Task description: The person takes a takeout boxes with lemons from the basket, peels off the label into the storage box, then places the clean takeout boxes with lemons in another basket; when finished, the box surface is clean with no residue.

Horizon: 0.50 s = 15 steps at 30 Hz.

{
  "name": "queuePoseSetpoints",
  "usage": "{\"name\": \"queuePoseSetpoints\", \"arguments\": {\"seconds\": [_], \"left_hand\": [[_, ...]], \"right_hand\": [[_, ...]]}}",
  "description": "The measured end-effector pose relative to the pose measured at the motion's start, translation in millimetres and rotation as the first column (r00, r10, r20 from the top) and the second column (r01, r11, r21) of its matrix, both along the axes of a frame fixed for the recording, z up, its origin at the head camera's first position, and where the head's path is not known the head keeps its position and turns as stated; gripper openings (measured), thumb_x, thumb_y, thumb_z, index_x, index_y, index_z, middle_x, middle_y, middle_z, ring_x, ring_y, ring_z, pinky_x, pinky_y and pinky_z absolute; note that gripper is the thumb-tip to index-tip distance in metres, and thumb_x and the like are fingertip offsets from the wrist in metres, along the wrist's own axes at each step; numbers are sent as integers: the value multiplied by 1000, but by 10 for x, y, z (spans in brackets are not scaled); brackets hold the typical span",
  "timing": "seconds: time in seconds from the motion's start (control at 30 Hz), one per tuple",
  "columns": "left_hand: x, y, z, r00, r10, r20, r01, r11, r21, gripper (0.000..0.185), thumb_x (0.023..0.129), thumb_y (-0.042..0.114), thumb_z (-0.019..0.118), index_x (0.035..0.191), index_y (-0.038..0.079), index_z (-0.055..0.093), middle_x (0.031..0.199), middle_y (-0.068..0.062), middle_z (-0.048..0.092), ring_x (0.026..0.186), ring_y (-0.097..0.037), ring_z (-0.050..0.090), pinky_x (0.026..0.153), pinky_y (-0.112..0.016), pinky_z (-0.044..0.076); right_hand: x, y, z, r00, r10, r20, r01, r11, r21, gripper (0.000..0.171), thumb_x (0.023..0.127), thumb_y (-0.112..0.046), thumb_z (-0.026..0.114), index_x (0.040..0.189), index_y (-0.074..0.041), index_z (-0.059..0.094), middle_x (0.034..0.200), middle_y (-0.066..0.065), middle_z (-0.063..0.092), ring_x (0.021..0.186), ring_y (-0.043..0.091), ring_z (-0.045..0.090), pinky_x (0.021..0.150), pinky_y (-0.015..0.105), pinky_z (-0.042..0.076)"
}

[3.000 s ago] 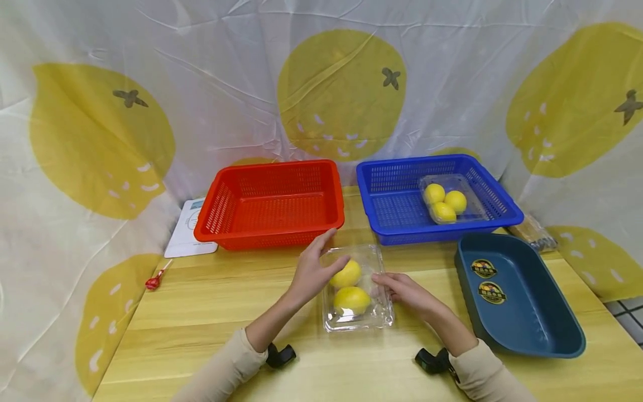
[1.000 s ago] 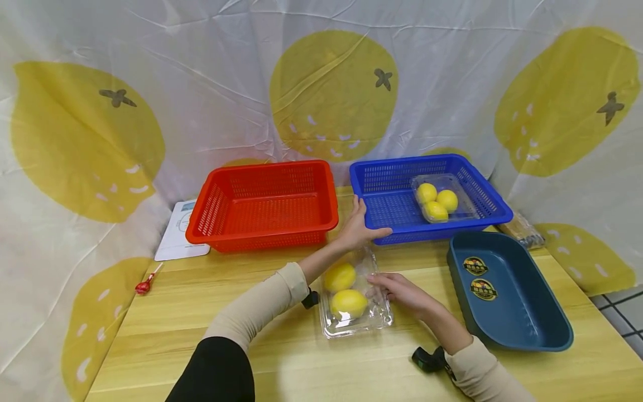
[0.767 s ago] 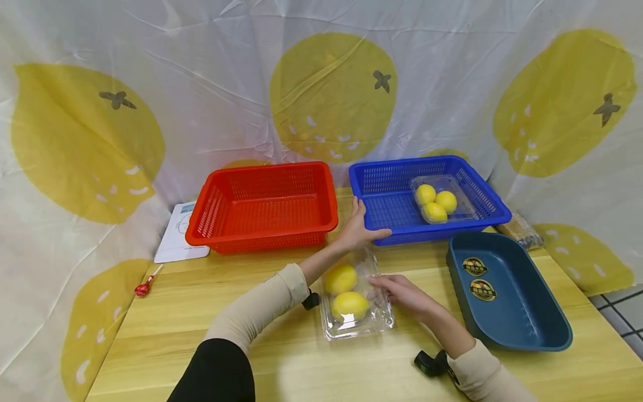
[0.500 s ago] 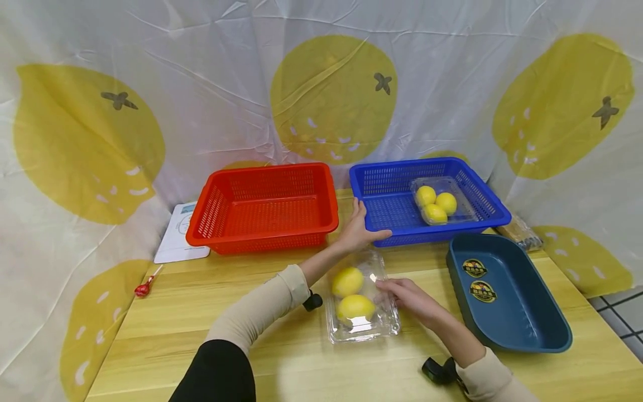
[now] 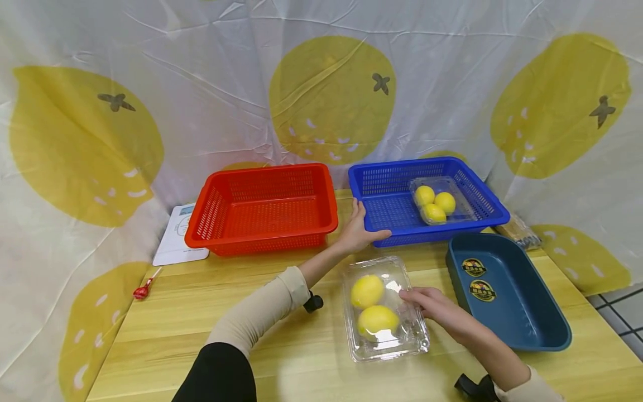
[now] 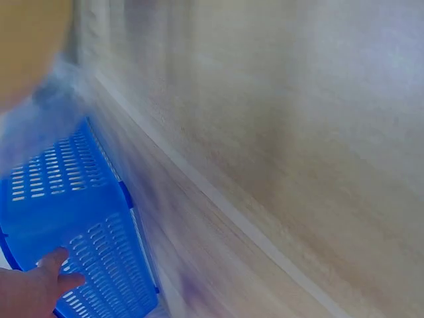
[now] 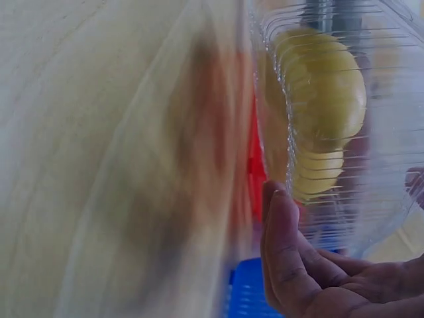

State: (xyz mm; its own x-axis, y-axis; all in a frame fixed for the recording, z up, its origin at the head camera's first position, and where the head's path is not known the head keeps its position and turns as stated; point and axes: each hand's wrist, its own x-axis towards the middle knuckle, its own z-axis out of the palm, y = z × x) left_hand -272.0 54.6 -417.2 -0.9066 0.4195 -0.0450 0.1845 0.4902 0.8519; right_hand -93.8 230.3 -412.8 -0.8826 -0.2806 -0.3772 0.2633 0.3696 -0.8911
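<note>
Head view: clear clamshell box (image 5: 385, 309) lying flat on the bench (image 5: 201, 312), long axis running from about 11 to 5 o'clock, two lemons (image 5: 367, 291) inside, one behind the other along that axis. Right hand (image 5: 438, 308) at the box's 3 o'clock side, grip resting on the lid edge with fingers only lightly bent, not wrapped round it. Left hand (image 5: 358, 230) at 11 o'clock of the box, grip clasped on the near left corner of the blue basket (image 5: 387, 207), thumb along the front rim. Second box of lemons (image 5: 436, 201) inside that basket. Red basket (image 5: 261, 206) at 10 o'clock, dark blue tray (image 5: 504, 290) just beside at 3 o'clock, white card (image 5: 176, 237) and small red wrapper (image 5: 143, 289) well apart at 9 o'clock.

Left wrist view: blurred; fingers (image 6: 46, 278) against the blue basket wall (image 6: 79, 218).

Right wrist view: blurred; fingers (image 7: 285, 252) against the ribbed clear box (image 7: 318, 165), lemon (image 7: 324, 99) behind the plastic.
</note>
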Motion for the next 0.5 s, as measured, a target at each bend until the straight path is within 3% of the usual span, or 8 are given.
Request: {"name": "queuePoseSetpoints", "arguments": {"seconds": [0.1,0.23,0.37,0.5], "left_hand": [[6,3,3,1000,0,5,0,1000,10,118,78,46,77,156,4,-1,165,-5,-15,153,-27,6,123,-45,18],[6,-1,2,1000,-3,7,2,1000,27,118,78,44,78,156,4,-1,165,-4,-16,153,-29,7,123,-46,18],[3,-3,-7,1000,0,-1,0,1000,31,117,79,43,78,156,5,-2,165,-4,-16,153,-28,7,122,-47,19],[4,1,-17,1000,5,1,-5,1000,26,117,78,43,78,156,6,-1,165,-3,-15,153,-28,7,122,-48,19]], "right_hand": [[65,56,119,1000,-3,4,3,1000,18,63,101,-42,44,135,10,49,139,24,52,133,35,46,109,58,38],[103,126,303,1000,10,-17,-9,999,45,58,102,-42,43,127,7,58,138,25,52,129,32,49,107,58,40],[77,196,475,998,51,-38,-48,996,73,53,103,-42,38,105,4,66,125,21,60,114,25,56,101,52,45],[16,248,624,997,67,-39,-63,992,110,54,104,-44,37,87,1,62,108,14,62,102,23,56,89,41,46]]}}
